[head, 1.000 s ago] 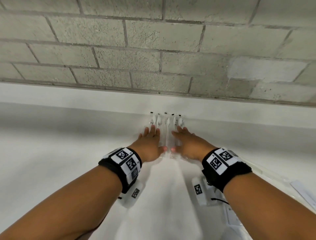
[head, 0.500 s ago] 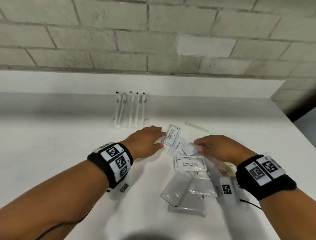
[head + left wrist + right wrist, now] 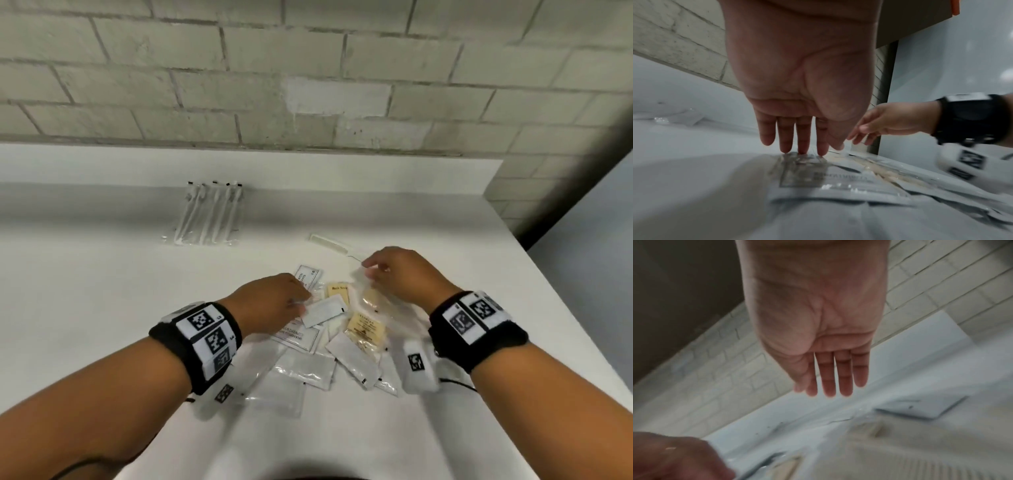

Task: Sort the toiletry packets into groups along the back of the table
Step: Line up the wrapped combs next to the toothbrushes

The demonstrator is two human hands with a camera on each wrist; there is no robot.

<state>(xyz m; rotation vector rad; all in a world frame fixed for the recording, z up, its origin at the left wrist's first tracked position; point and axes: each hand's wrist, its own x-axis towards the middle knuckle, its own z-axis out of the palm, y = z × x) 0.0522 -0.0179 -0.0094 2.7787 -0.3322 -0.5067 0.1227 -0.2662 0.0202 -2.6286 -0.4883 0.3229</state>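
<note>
Hands are back from the toothbrush row (image 3: 209, 216) at the table's (image 3: 85, 308) back edge; left hand (image 3: 274, 301) presses straight fingers on the packet pile (image 3: 329, 335), right hand (image 3: 400, 274) hovers open — next group starting.

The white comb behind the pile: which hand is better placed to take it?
Probably the right hand: it hovers open just beside the comb, while the left hand touches packets farther away.

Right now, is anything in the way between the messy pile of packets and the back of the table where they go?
Nothing blocks it. Between the pile of packets and the back edge lies bare table, apart from a white comb. The wrapped toothbrushes already fill one spot at the back, left of there.
</note>
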